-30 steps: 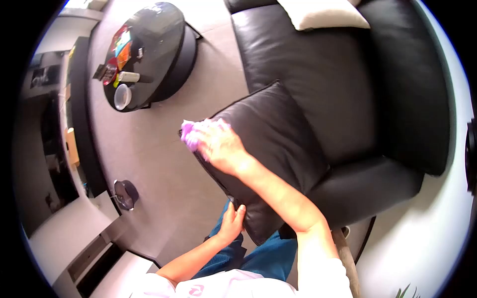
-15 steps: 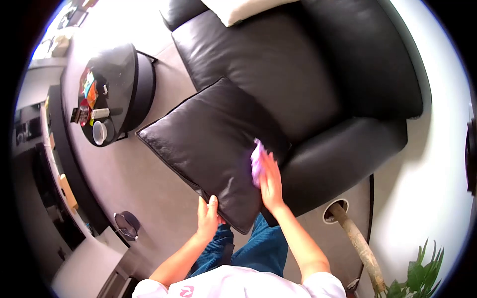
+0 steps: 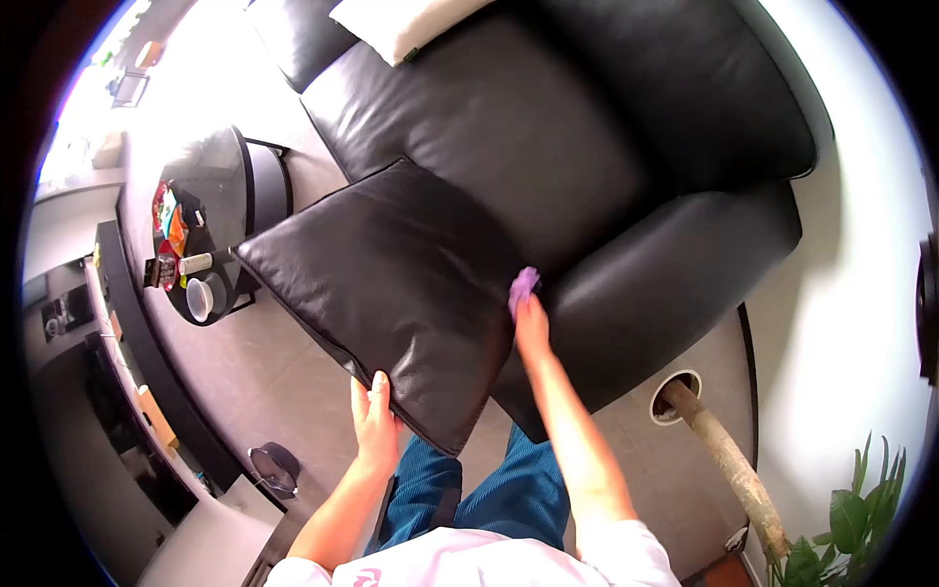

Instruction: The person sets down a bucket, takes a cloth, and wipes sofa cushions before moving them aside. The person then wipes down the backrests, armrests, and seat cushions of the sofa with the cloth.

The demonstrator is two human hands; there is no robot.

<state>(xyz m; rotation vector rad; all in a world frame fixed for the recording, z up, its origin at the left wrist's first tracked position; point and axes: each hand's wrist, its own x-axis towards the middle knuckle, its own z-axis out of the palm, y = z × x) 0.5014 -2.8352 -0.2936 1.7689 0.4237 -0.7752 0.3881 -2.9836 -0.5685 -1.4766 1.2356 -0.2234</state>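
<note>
head view: the cushion [image 3: 381, 279] is clamped by the left hand [image 3: 376, 421], its right edge beside purple cloth [image 3: 524, 284] gripped by the right hand [image 3: 531, 329].

Left hand [image 3: 376, 423] partly hidden behind black cushion [image 3: 381, 279], pale pillow [image 3: 411, 23] cut off above, packets [image 3: 176, 233] too small to read

My camera sits on my head and looks forward and down — over my shirt [image 3: 479, 563], very near, to my left hand [image 3: 376, 423] and right hand [image 3: 532, 329], then out to the sofa [image 3: 509, 127] and far-off table [image 3: 267, 181].
</note>
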